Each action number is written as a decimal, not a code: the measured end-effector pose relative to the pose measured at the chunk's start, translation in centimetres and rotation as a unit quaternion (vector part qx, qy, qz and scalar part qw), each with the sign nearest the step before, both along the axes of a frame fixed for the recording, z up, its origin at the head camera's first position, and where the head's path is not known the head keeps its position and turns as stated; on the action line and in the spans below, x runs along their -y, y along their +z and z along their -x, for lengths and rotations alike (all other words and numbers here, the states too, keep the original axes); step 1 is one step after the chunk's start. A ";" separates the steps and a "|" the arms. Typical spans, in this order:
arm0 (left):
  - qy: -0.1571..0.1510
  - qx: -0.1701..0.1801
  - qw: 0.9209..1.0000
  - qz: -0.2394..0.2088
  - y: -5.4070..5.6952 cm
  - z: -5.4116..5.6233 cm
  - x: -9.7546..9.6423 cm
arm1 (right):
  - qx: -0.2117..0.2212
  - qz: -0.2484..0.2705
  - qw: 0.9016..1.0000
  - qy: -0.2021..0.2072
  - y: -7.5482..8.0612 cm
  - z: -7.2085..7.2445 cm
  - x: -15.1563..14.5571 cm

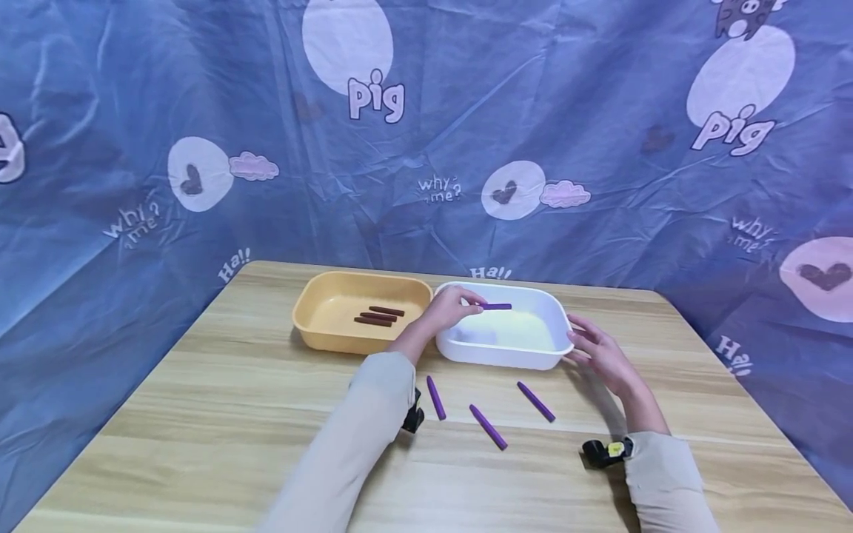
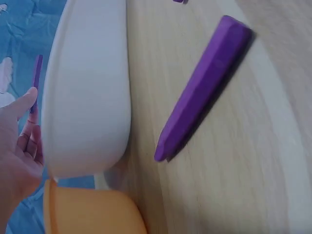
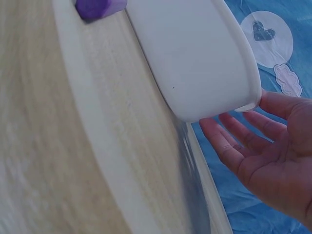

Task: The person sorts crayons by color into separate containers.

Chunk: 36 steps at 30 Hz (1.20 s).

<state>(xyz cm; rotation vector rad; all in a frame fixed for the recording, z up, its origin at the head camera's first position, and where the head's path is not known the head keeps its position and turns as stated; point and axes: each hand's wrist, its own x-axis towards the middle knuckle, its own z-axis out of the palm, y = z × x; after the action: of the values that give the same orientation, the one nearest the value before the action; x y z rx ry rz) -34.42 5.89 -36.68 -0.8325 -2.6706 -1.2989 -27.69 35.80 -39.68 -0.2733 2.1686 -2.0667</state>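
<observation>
A purple crayon (image 1: 497,306) is pinched between the thumb and fingers of my left hand (image 1: 450,308), over the inside of the white tray (image 1: 496,357). At that tray's right end, my right hand (image 1: 603,355) touches the rim and outer wall. In the right wrist view its thumb (image 3: 279,103) lies at the rim and its loosely spread fingers (image 3: 229,146) reach the wall below. Three more purple crayons lie on the table in front: one on the left (image 1: 436,397), one in the middle (image 1: 488,426) and one on the right (image 1: 536,401).
A yellow-orange tray (image 1: 313,332) stands against the white tray's left side, with three brown crayons (image 1: 378,317) on its floor. Both trays sit toward the back of the wooden table (image 1: 200,414). Behind it hangs a blue printed cloth (image 1: 426,148). Each wrist wears a black camera.
</observation>
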 end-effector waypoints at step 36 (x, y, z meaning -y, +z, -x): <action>0.085 0.076 0.975 0.191 -2.4 1.3 -3.4 | 0.010 0.002 1.000 -0.006 -0.1 0.2 0.1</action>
<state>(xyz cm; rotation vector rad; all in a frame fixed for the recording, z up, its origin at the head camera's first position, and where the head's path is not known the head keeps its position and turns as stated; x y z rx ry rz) -35.76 9.27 -39.04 -0.5307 -3.0888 -0.8571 -27.90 35.67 -39.76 -0.2390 2.1595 -2.0707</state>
